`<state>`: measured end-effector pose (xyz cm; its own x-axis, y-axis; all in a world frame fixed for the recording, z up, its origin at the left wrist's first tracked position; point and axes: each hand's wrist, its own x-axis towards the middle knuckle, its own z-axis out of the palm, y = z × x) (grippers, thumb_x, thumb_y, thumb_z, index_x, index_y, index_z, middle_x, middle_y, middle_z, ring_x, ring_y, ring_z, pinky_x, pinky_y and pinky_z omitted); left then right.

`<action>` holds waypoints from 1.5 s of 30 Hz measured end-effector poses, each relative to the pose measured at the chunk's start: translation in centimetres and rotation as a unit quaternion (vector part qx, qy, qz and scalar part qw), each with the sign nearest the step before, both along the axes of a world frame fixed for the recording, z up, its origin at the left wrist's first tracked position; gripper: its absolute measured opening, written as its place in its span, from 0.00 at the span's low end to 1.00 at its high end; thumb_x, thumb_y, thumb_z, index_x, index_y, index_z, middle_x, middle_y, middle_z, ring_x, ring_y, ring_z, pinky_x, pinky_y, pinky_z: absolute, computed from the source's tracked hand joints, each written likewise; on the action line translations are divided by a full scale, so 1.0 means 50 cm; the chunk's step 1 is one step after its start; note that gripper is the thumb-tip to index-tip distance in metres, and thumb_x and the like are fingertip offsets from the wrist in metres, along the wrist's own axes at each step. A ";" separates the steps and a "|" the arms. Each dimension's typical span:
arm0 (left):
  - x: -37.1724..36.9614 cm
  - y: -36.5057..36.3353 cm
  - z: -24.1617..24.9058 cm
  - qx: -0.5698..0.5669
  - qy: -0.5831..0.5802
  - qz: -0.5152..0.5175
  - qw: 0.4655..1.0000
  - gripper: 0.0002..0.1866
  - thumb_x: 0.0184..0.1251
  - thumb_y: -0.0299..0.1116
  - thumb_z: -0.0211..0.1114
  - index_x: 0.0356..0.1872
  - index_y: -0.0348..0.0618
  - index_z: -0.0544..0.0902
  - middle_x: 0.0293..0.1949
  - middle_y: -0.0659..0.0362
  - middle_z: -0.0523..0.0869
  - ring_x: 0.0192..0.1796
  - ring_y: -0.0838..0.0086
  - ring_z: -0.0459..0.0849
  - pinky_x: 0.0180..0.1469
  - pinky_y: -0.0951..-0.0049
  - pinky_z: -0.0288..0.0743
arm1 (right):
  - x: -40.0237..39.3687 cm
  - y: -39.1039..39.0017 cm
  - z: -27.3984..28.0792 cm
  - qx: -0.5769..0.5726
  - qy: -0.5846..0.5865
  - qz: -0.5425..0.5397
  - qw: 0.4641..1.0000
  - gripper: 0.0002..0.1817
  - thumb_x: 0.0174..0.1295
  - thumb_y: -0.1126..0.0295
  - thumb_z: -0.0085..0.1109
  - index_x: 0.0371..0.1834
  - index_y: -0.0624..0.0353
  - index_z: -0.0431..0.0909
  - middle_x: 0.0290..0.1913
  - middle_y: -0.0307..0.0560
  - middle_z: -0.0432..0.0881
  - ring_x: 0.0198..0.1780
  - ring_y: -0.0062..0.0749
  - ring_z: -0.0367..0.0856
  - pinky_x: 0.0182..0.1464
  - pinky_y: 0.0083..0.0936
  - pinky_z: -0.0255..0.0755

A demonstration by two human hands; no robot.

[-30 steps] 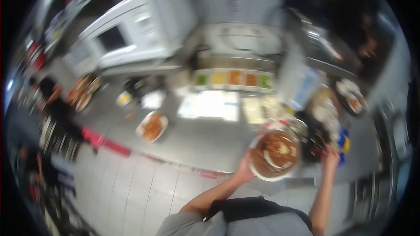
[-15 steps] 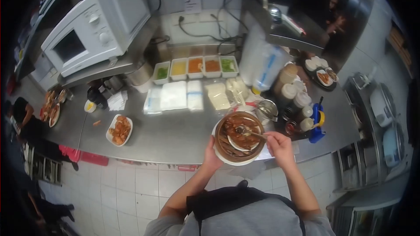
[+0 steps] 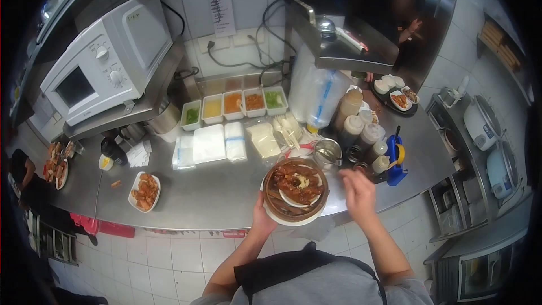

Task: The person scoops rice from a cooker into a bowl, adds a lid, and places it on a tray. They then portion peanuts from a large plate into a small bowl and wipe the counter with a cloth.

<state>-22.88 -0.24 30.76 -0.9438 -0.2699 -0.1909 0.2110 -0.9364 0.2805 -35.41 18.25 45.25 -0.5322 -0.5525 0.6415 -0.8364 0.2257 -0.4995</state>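
Observation:
My left hand (image 3: 263, 218) grips the left rim of a white plate (image 3: 299, 223). On that plate sits a round bamboo steamer basket (image 3: 324, 199), and inside it a small white dish holds brown sauced food (image 3: 293, 184) topped with a pale yellow dab. My right hand (image 3: 358, 194) is raised to the right of the basket, apart from it, fingers curled together. Whether a spoon is still in those fingers I cannot make out. Just above them stands a small metal pot (image 3: 327, 151).
Sauce bottles (image 3: 351, 129) and a blue tape dispenser (image 3: 397, 165) stand at the right. Behind are white tubs of toppings (image 3: 233, 104), stacked white packets (image 3: 209, 143) and plastic bags (image 3: 307, 99). A bowl of fried pieces (image 3: 145, 192) sits left. Other people are at both sides.
The spoon has left the brown food, where a pale yellow dab now shows. My right hand has moved away from the basket. The view has shifted.

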 end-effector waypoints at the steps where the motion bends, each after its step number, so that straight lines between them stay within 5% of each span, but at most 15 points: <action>1: -0.004 0.000 0.008 0.001 0.002 0.006 1.000 0.30 0.70 0.55 0.37 0.65 0.45 0.59 0.65 0.53 0.62 0.66 0.59 0.61 0.68 0.56 0.53 | -0.028 0.006 -0.001 -0.030 -0.001 -0.045 0.999 0.09 0.55 0.82 0.51 0.38 0.64 0.77 0.24 0.51 0.73 0.24 0.44 0.74 0.27 0.30 0.68; 5: -0.007 0.000 0.006 -0.027 0.040 -0.010 0.999 0.30 0.70 0.54 0.38 0.65 0.46 0.59 0.65 0.53 0.62 0.66 0.59 0.61 0.68 0.56 0.53 | -0.173 0.052 -0.034 0.033 0.122 -0.207 0.970 0.05 0.55 0.77 0.50 0.32 0.62 0.76 0.25 0.54 0.76 0.28 0.46 0.78 0.29 0.37 0.70; 8: 0.001 0.021 0.039 -0.104 0.066 -0.013 0.992 0.29 0.71 0.52 0.37 0.65 0.45 0.59 0.65 0.52 0.62 0.67 0.60 0.60 0.68 0.56 0.52 | -0.231 0.067 -0.080 0.218 0.112 -0.261 0.934 0.03 0.51 0.76 0.47 0.23 0.59 0.71 0.25 0.51 0.78 0.27 0.50 0.79 0.29 0.39 0.73; 9: 0.001 0.018 0.048 -0.193 0.080 0.011 0.978 0.29 0.71 0.52 0.37 0.65 0.45 0.59 0.65 0.52 0.62 0.67 0.60 0.60 0.68 0.56 0.52 | -0.241 0.064 -0.097 0.274 0.093 -0.271 0.918 0.04 0.51 0.76 0.48 0.25 0.59 0.73 0.27 0.51 0.78 0.29 0.50 0.79 0.32 0.40 0.73; 11: -0.011 0.012 0.013 -0.092 0.025 0.015 0.995 0.29 0.71 0.52 0.37 0.66 0.45 0.59 0.65 0.52 0.62 0.67 0.60 0.60 0.68 0.56 0.52 | -0.257 0.060 -0.136 0.306 0.065 -0.251 0.916 0.09 0.53 0.70 0.52 0.38 0.59 0.75 0.33 0.52 0.78 0.33 0.49 0.80 0.34 0.40 0.73; 15: 0.003 0.024 0.060 -0.175 -0.010 0.008 0.985 0.31 0.70 0.55 0.36 0.66 0.45 0.58 0.66 0.52 0.60 0.67 0.57 0.59 0.69 0.56 0.51 | -0.211 0.059 -0.091 0.312 -0.012 -0.266 0.912 0.33 0.50 0.58 0.63 0.59 0.55 0.64 0.40 0.50 0.76 0.41 0.46 0.77 0.40 0.39 0.73; 19: -0.004 0.009 0.017 -0.082 -0.015 -0.010 0.997 0.32 0.69 0.56 0.35 0.66 0.44 0.57 0.67 0.52 0.60 0.68 0.56 0.58 0.69 0.56 0.50 | -0.200 0.099 -0.132 0.296 0.044 -0.274 0.914 0.26 0.49 0.60 0.64 0.52 0.56 0.73 0.36 0.53 0.79 0.39 0.48 0.79 0.40 0.39 0.74; 21: -0.006 0.006 0.009 -0.060 -0.022 -0.022 0.998 0.32 0.70 0.56 0.34 0.66 0.45 0.57 0.67 0.52 0.60 0.68 0.57 0.58 0.69 0.56 0.50 | -0.192 0.116 -0.133 0.362 -0.056 -0.285 0.886 0.17 0.50 0.62 0.63 0.43 0.56 0.79 0.29 0.54 0.80 0.34 0.51 0.80 0.38 0.39 0.74; 26: -0.016 0.011 0.008 -0.049 -0.021 -0.027 0.998 0.31 0.70 0.55 0.34 0.66 0.45 0.57 0.66 0.53 0.61 0.68 0.58 0.58 0.69 0.56 0.50 | -0.208 0.136 -0.185 0.159 -0.078 -0.217 0.960 0.10 0.50 0.71 0.61 0.36 0.59 0.81 0.27 0.59 0.80 0.32 0.54 0.79 0.35 0.41 0.73; 31: -0.014 0.025 0.011 -0.028 -0.022 -0.042 0.998 0.30 0.71 0.54 0.34 0.65 0.45 0.59 0.66 0.53 0.62 0.67 0.59 0.60 0.68 0.56 0.51 | -0.199 0.153 -0.198 0.038 -0.166 -0.246 0.954 0.08 0.52 0.77 0.56 0.35 0.65 0.80 0.24 0.56 0.80 0.25 0.40 0.81 0.29 0.30 0.73; 34: -0.016 0.036 0.033 -0.201 -0.012 -0.012 0.979 0.30 0.71 0.54 0.34 0.65 0.44 0.59 0.65 0.53 0.63 0.67 0.58 0.61 0.68 0.56 0.52 | -0.197 0.188 -0.217 0.015 -0.140 -0.256 0.956 0.08 0.55 0.79 0.51 0.35 0.67 0.79 0.22 0.50 0.79 0.22 0.29 0.78 0.26 0.23 0.71; 37: -0.029 0.029 0.001 -0.070 -0.030 -0.046 0.996 0.30 0.71 0.54 0.34 0.65 0.43 0.59 0.65 0.53 0.63 0.66 0.59 0.61 0.68 0.58 0.52 | -0.188 0.187 -0.198 -0.022 -0.186 -0.275 0.943 0.07 0.54 0.77 0.52 0.33 0.66 0.79 0.23 0.52 0.80 0.23 0.37 0.79 0.28 0.28 0.71; 41: -0.035 0.043 0.005 -0.056 -0.012 -0.064 0.996 0.30 0.71 0.53 0.35 0.65 0.43 0.60 0.65 0.53 0.63 0.66 0.60 0.61 0.69 0.59 0.52 | -0.173 0.197 -0.176 -0.057 -0.272 -0.229 0.933 0.09 0.58 0.71 0.55 0.35 0.66 0.80 0.20 0.43 0.79 0.19 0.23 0.75 0.23 0.21 0.68; 43: -0.043 0.046 -0.013 -0.052 0.025 -0.065 0.996 0.29 0.71 0.52 0.36 0.65 0.43 0.60 0.65 0.53 0.63 0.66 0.61 0.61 0.68 0.59 0.52 | -0.195 0.195 -0.196 0.028 -0.109 -0.223 0.968 0.10 0.57 0.68 0.57 0.30 0.65 0.80 0.18 0.48 0.77 0.17 0.31 0.76 0.23 0.26 0.68; 45: -0.045 0.048 -0.027 -0.044 0.012 -0.084 0.995 0.29 0.71 0.51 0.36 0.65 0.43 0.60 0.65 0.53 0.64 0.66 0.61 0.61 0.68 0.58 0.52 | -0.190 0.172 -0.160 0.055 -0.079 -0.213 0.972 0.08 0.56 0.68 0.58 0.28 0.63 0.80 0.26 0.59 0.77 0.29 0.54 0.76 0.31 0.37 0.68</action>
